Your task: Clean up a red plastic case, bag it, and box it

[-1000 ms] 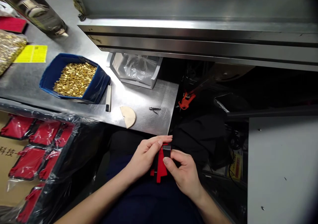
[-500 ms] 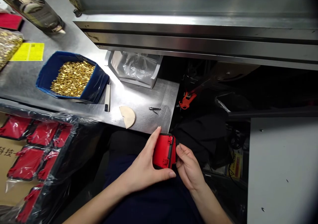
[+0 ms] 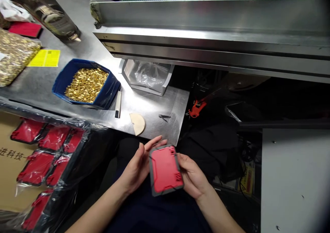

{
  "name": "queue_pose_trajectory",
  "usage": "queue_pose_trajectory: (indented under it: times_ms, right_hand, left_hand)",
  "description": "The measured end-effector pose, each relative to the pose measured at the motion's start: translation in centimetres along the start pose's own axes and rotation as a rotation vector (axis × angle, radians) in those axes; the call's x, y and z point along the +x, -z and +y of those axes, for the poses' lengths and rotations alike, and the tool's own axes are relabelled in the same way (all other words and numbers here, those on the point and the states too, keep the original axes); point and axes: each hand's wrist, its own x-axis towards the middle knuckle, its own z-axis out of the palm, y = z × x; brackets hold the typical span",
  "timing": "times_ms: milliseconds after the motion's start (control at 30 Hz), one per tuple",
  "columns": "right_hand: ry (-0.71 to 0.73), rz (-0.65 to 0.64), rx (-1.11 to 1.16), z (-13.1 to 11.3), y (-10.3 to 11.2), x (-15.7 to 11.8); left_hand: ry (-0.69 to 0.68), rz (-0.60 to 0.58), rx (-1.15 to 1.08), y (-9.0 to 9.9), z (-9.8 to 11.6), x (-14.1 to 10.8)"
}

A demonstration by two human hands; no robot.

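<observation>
The red plate [image 3: 165, 169], a rounded rectangle with a smooth, ridged face and a dark rim, was tilted between the two hands. The right hand [image 3: 194, 178] gripped its right edge; the left hand [image 3: 139, 167] lay open at the opposite side, though I couldn't tell whether it touched. Beyond them, on brushed metal, sat a pale half-disc [image 3: 138, 124].

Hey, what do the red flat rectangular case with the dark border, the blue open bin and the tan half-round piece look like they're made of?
The red rectangular case: probably matte moulded plastic, judging by its raised clips; the border could be rubber. The blue open bin: likely semi-gloss plastic, with soft highlights. The tan half-round piece: matte, pale, perhaps wood or fibreboard.
</observation>
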Motion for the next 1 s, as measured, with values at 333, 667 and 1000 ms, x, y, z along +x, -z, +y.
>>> queue_pose_trajectory:
  times_ms: [333,667,1000]
  right_hand:
    - [-0.191,0.085,-0.237,1.6,-3.0,4.1]
    - [-0.116,-0.216,-0.427,2.0,-3.4,3.9]
    - [-0.147,-0.486,-0.793,3.5,-5.3,6.0]
  left_hand:
    - [0.284,0.280,-0.335,1.8,-0.7,0.2]
    - [0.136,0.132,-0.545,2.9,0.4,-1.1]
    - [0.009,-0.011,-0.678,7.5,-1.0,-4.3]
